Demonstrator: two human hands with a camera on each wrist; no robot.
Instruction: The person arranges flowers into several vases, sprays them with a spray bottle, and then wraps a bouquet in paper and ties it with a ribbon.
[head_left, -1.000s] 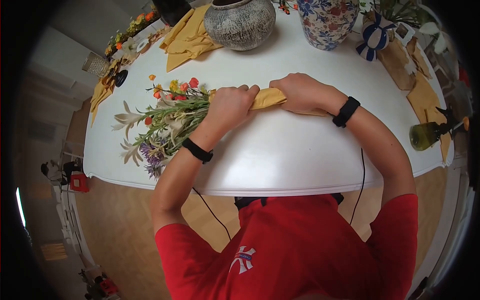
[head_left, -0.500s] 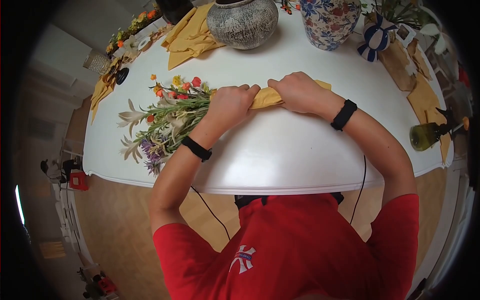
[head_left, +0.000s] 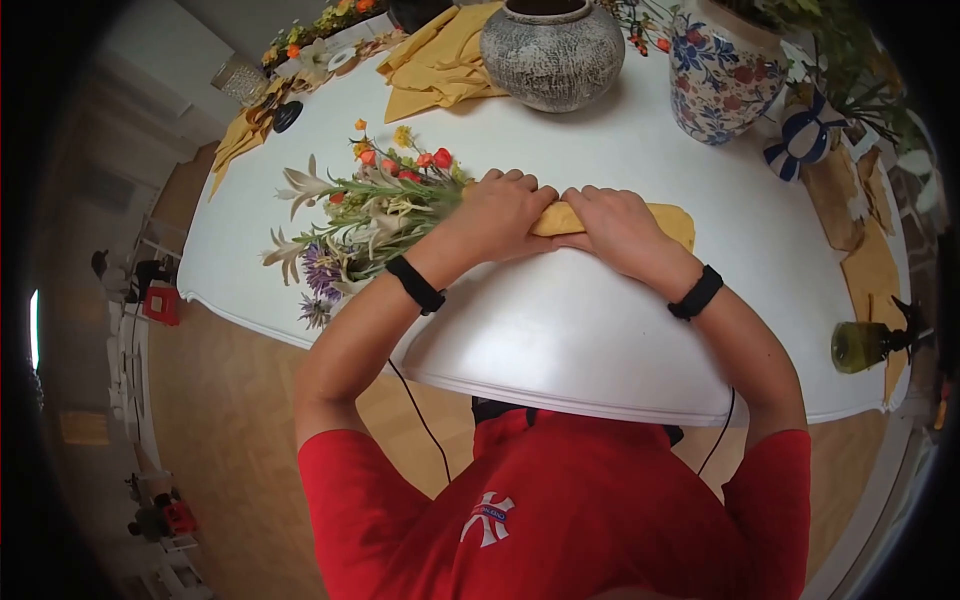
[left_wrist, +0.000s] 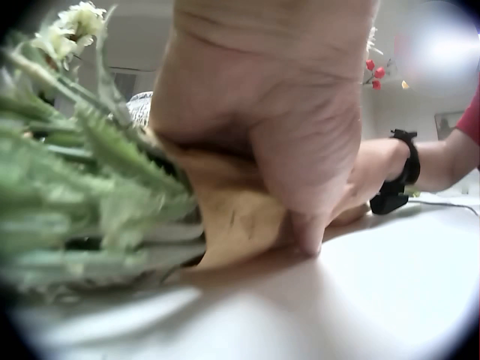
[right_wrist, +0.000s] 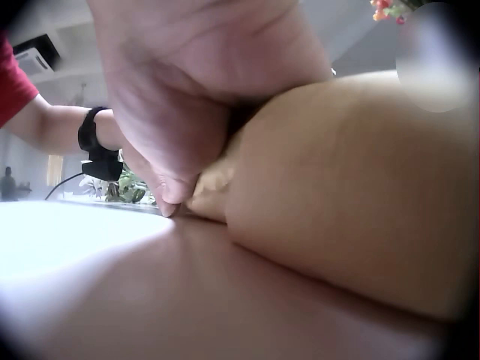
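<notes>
From the head view, we've got 2 hands on 1 yellow wrap (head_left: 672, 222), which lies on the white surface (head_left: 560, 340) with its long axis running left to right. The flowers (head_left: 375, 205) spill from its left end, so the left hand (head_left: 500, 215) is the nearer one to the blooms; the right hand (head_left: 620, 230) sits just beside it, towards the plain rolled end. Over to the left wrist: we see fingers curled over the wrap, with green stems (left_wrist: 124, 214) coming out right alongside. And the right wrist: we find fingers clamped on the wrap, the roll bulging away rightward; how the hidden fingertips sit underneath, we can't quite tell.
</notes>
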